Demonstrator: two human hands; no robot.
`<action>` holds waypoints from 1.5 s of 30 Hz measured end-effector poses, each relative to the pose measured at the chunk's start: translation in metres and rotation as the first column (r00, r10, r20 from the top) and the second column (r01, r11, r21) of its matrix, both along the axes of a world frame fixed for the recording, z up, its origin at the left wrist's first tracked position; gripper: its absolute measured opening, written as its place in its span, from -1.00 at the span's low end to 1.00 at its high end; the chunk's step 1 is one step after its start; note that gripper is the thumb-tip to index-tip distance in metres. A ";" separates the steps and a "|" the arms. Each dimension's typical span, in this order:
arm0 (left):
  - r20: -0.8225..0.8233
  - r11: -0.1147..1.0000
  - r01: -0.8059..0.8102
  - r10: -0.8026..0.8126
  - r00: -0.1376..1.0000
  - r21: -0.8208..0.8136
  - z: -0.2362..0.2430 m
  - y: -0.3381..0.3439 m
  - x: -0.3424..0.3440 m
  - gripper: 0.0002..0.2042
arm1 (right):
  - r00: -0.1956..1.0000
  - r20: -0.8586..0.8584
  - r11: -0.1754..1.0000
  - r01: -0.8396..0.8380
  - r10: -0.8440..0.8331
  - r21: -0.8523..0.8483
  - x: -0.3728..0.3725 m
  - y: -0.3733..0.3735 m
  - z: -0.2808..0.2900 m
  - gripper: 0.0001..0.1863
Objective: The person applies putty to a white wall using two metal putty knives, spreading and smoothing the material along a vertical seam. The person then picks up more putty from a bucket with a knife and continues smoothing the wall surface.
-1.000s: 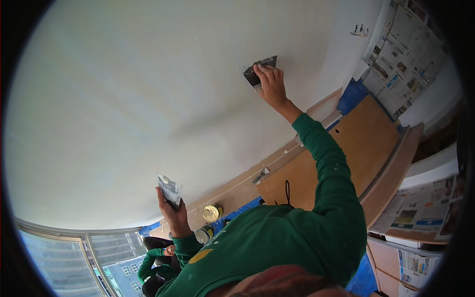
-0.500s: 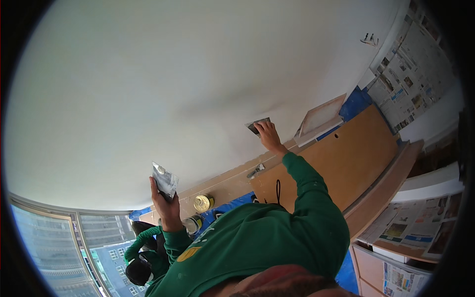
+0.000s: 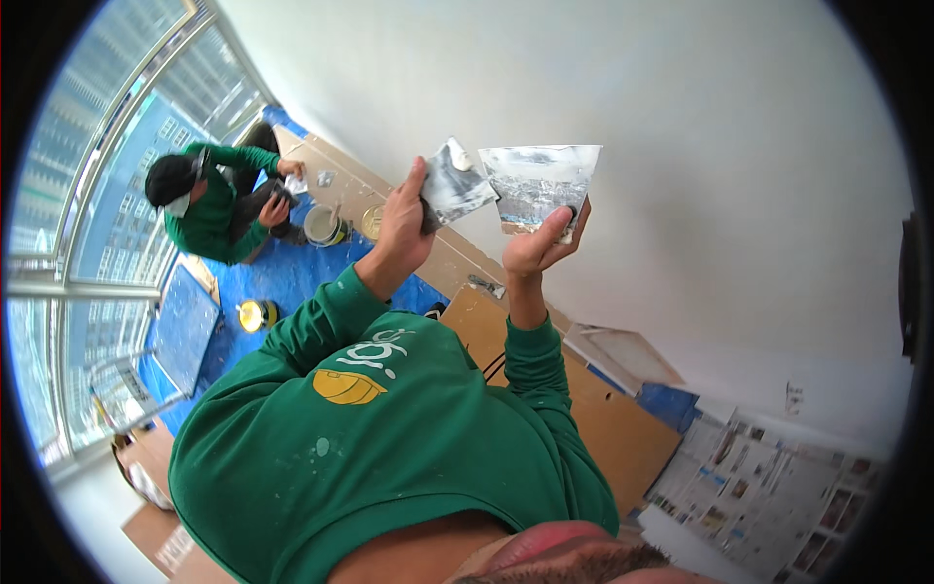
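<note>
My left hand (image 3: 401, 230) grips a flat putty knife (image 3: 453, 187), its grey blade smeared with putty and a white lump near the top corner. Close beside it, my right hand (image 3: 541, 247) is closed on a wider putty knife (image 3: 541, 183) whose flared blade carries streaks of white and grey putty. The two blades are held up at about the same height, their near edges almost meeting; whether they touch I cannot tell. My fingers and palms hide both lower ends.
A pale wall (image 3: 720, 127) rises ahead. At left, a co-worker (image 3: 209, 214) sits by the windows near a putty bucket (image 3: 325, 226). A yellow paint can (image 3: 256, 314) stands on blue sheeting (image 3: 292, 282). Brown boards (image 3: 608, 428) and newspaper (image 3: 749, 487) lie right.
The view has swung left, showing more windows and the co-worker. My right hand has come away from the wall, bringing its putty knife up beside the left one.
</note>
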State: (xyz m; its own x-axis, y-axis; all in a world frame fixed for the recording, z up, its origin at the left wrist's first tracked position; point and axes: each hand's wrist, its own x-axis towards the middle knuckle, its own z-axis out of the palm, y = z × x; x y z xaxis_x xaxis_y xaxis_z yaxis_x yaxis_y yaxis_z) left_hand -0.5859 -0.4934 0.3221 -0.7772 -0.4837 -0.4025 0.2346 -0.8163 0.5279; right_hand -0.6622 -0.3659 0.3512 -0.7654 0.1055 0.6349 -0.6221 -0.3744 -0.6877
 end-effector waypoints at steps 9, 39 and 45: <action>-0.016 0.988 -0.145 0.144 0.989 -0.059 0.017 -0.062 0.078 -0.62 | 0.896 -0.406 0.884 0.032 0.181 0.466 0.064 -0.072 0.010 -0.61; -0.469 0.949 0.224 -0.098 0.878 0.221 0.001 -0.295 0.225 -0.62 | -0.088 0.864 0.702 -0.545 0.496 -0.458 0.186 -0.347 -0.008 -0.84; -0.770 0.458 0.670 0.051 0.636 0.584 -0.005 -0.286 0.239 -0.77 | 0.264 0.623 0.560 -0.754 0.736 -0.342 0.130 -0.309 -0.032 -0.80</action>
